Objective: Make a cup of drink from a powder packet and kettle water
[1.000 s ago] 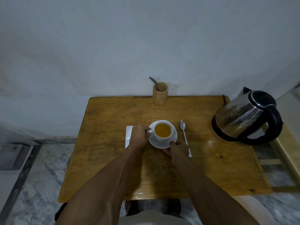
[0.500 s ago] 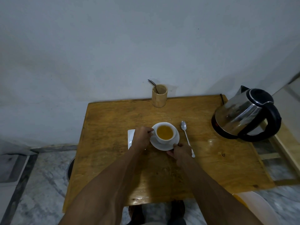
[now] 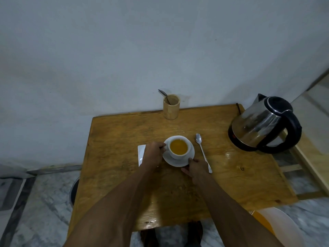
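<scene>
A white cup (image 3: 178,154) full of orange-brown drink stands on a white saucer (image 3: 190,158) in the middle of the wooden table (image 3: 231,179). My left hand (image 3: 153,155) is closed around the cup's handle on its left side. My right hand (image 3: 196,168) pinches the saucer's near rim. A metal spoon (image 3: 203,152) lies on the table just right of the saucer. The steel kettle (image 3: 261,125) with a black handle sits at the table's right edge. A white packet (image 3: 141,155) lies partly under my left hand.
A wooden holder (image 3: 171,109) with a spoon in it stands at the table's back edge by the grey wall. A white and orange round object (image 3: 277,227) sits low at the right. A marble floor surrounds the table.
The view has shifted, so the table sits lower and further right in the frame. Both hands keep their hold on the cup handle and saucer; the cup has not visibly moved.
</scene>
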